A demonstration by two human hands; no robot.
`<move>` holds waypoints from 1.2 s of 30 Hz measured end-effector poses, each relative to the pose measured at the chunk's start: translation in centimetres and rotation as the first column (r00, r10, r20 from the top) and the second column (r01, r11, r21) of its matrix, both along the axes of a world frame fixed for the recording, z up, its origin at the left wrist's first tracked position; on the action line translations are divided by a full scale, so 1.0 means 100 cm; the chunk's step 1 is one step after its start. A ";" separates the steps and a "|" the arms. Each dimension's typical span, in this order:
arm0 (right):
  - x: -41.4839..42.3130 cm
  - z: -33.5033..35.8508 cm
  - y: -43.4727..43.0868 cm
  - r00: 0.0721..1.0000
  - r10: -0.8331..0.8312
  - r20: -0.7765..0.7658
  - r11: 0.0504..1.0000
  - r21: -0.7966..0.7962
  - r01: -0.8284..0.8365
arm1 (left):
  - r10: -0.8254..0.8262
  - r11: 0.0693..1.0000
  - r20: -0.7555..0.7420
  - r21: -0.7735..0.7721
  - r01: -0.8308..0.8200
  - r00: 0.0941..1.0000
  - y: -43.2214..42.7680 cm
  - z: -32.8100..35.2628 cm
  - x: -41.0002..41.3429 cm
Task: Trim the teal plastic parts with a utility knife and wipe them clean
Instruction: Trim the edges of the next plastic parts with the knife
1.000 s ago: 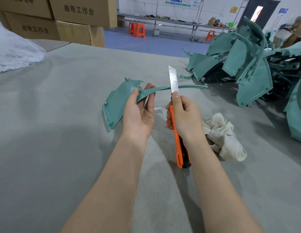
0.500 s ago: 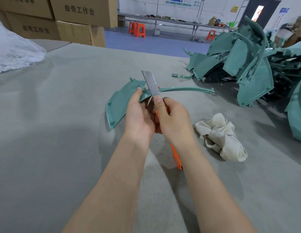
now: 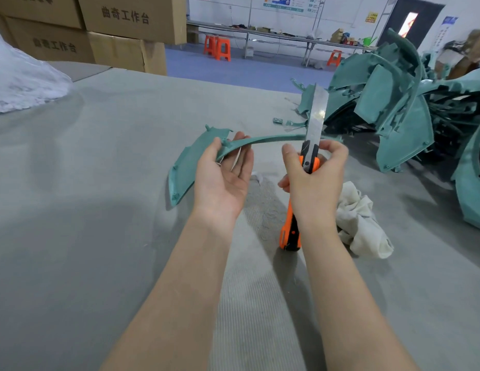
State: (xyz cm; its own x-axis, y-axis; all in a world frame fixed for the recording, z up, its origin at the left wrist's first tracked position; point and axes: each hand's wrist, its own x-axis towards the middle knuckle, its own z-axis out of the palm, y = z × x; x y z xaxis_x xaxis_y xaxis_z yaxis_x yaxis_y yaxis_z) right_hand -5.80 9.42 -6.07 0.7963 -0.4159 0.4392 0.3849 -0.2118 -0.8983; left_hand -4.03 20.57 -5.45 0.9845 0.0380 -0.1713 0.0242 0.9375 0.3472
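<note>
**Long blade crossing the thin arm of a teal trim part**

The person's left hand (image 3: 222, 180) is lying palm up over the grey felt-covered worktable (image 3: 86, 196). It is pinching a teal plastic part (image 3: 189, 164), with the thumb pressing on top and the nearly straight fingers lying underneath. The hold is sitting where the part's broad panel narrows. The panel is hanging down and to the left of the hand, its lower corner at or close to the felt. A thin curved arm is running off to the right, past the fingertips and towards the other hand.

The right hand (image 3: 314, 183) is wrapping tightly round an orange utility knife (image 3: 310, 160), with thumb and forefinger closing at the neck just below the blade. The butt of the handle is sticking out below the wrist. The long silver blade (image 3: 318, 113) is pointing up and away, fully extended, and is crossing the thin arm close to its far end. Whether the edge is touching the plastic cannot be told.

A crumpled off-white rag (image 3: 362, 223) is lying on the felt just right of the right forearm. A pile of teal parts (image 3: 394, 108) is filling the far right of the table, with a small teal scrap (image 3: 277, 120) lying near its left edge. Cardboard boxes (image 3: 126, 20) are standing stacked at the far left behind a heap of white plastic sheeting (image 3: 19, 81), and orange stools (image 3: 217, 48) are standing on the blue floor beyond
</note>
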 end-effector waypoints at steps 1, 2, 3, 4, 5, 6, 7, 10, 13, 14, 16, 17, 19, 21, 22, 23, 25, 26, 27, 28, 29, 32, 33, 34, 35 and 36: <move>0.000 -0.001 0.001 1.000 -0.001 0.015 1.000 -0.006 0.001 | 0.007 1.000 -0.008 0.011 -0.007 1.000 -0.001 0.000 0.000; 0.000 -0.001 0.001 1.000 0.000 0.022 1.000 -0.015 0.000 | 0.016 1.000 -0.015 0.021 -0.016 1.000 -0.001 0.000 0.000; 0.000 -0.001 0.001 1.000 0.005 0.019 1.000 -0.031 -0.004 | 0.024 0.999 -0.020 0.027 -0.024 0.999 -0.002 0.000 0.000; 0.001 -0.001 0.001 1.000 0.013 0.008 0.999 -0.053 -0.013 | 0.031 0.999 -0.021 0.028 -0.031 0.999 -0.002 0.001 0.000; 0.002 -0.001 0.000 1.000 0.025 -0.011 0.997 -0.077 -0.026 | 0.036 0.999 -0.020 0.028 -0.036 0.999 -0.002 0.001 -0.001; 0.003 -0.002 -0.002 0.999 0.036 -0.036 0.994 -0.101 -0.040 | 0.037 0.999 -0.018 0.032 -0.036 0.999 -0.002 0.002 -0.001; 0.003 -0.002 -0.004 0.997 0.045 -0.062 0.992 -0.119 -0.052 | 0.032 0.999 -0.015 0.041 -0.031 0.999 -0.003 0.003 -0.002; 0.006 -0.002 -0.010 0.993 0.034 -0.115 0.992 -0.114 -0.048 | -0.010 0.993 0.006 0.120 0.009 1.000 -0.005 0.003 -0.003; 0.008 -0.002 -0.014 0.990 0.009 -0.139 0.997 -0.075 -0.020 | -0.059 0.963 0.071 0.267 0.039 0.996 -0.006 0.003 -0.003; 0.008 -0.002 -0.015 0.989 0.009 -0.147 0.998 -0.057 -0.018 | -0.080 0.951 0.101 0.305 0.046 0.992 -0.005 0.004 -0.004; 0.009 -0.002 -0.018 0.986 0.014 -0.167 1.000 -0.023 -0.018 | -0.133 0.932 0.141 0.354 0.076 0.981 -0.003 0.005 -0.005; 0.009 -0.002 -0.019 0.984 0.016 -0.180 1.000 -0.001 -0.016 | -0.160 0.925 0.151 0.367 0.095 0.976 -0.002 0.004 -0.005; 0.010 -0.002 -0.022 0.980 0.020 -0.198 0.999 0.051 -0.010 | -0.199 0.921 0.159 0.369 0.128 0.967 0.000 0.004 -0.004; 0.010 -0.002 -0.024 0.977 0.023 -0.211 0.996 0.091 -0.004 | -0.228 0.915 0.158 0.373 0.155 0.961 0.001 0.002 -0.003; 0.010 -0.002 -0.025 0.976 0.025 -0.217 0.994 0.105 -0.002 | -0.239 0.908 0.159 0.385 0.163 0.958 0.001 0.001 -0.003; 0.010 -0.002 -0.027 0.974 0.027 -0.226 0.993 0.118 0.000 | -0.250 0.901 0.164 0.399 0.168 0.954 0.001 -0.001 -0.002; 0.010 -0.002 -0.029 0.970 0.033 -0.241 0.990 0.143 0.002 | -0.268 0.895 0.179 0.410 0.176 0.947 0.001 -0.002 -0.001; 0.010 -0.002 -0.031 0.969 0.038 -0.246 0.987 0.158 0.002 | -0.275 0.894 0.190 0.412 0.178 0.943 0.001 -0.003 -0.001; 0.010 -0.002 -0.031 0.967 0.043 -0.250 0.985 0.171 0.000 | -0.278 0.891 0.202 0.420 0.174 0.939 0.000 -0.004 0.000; 0.010 -0.002 -0.032 0.966 0.049 -0.253 0.984 0.180 -0.003 | -0.274 0.891 0.212 0.424 0.165 0.938 -0.001 -0.005 0.000; 0.010 -0.002 -0.032 0.965 0.054 -0.256 0.983 0.182 -0.007 | -0.258 0.894 0.217 0.423 0.147 0.942 -0.002 -0.005 0.000; 0.010 -0.001 -0.031 0.965 0.065 -0.252 0.984 0.179 -0.020 | -0.156 0.923 0.182 0.377 0.078 0.971 -0.006 -0.007 0.003; 0.010 0.000 -0.030 0.967 0.070 -0.246 0.983 0.184 -0.025 | -0.115 0.938 0.165 0.342 0.052 0.980 -0.007 -0.007 0.005; 0.010 0.000 -0.029 0.968 0.077 -0.239 0.982 0.188 -0.031 | -0.073 0.953 0.150 0.301 0.025 0.986 -0.007 -0.007 0.006; 0.009 0.000 -0.028 0.969 0.083 -0.231 0.981 0.191 -0.039 | -0.035 0.964 0.133 0.264 -0.002 0.990 -0.007 -0.006 0.007; 0.009 0.000 -0.027 0.971 0.086 -0.225 0.981 0.189 -0.043 | -0.006 0.972 0.122 0.232 -0.023 0.993 -0.005 -0.006 0.008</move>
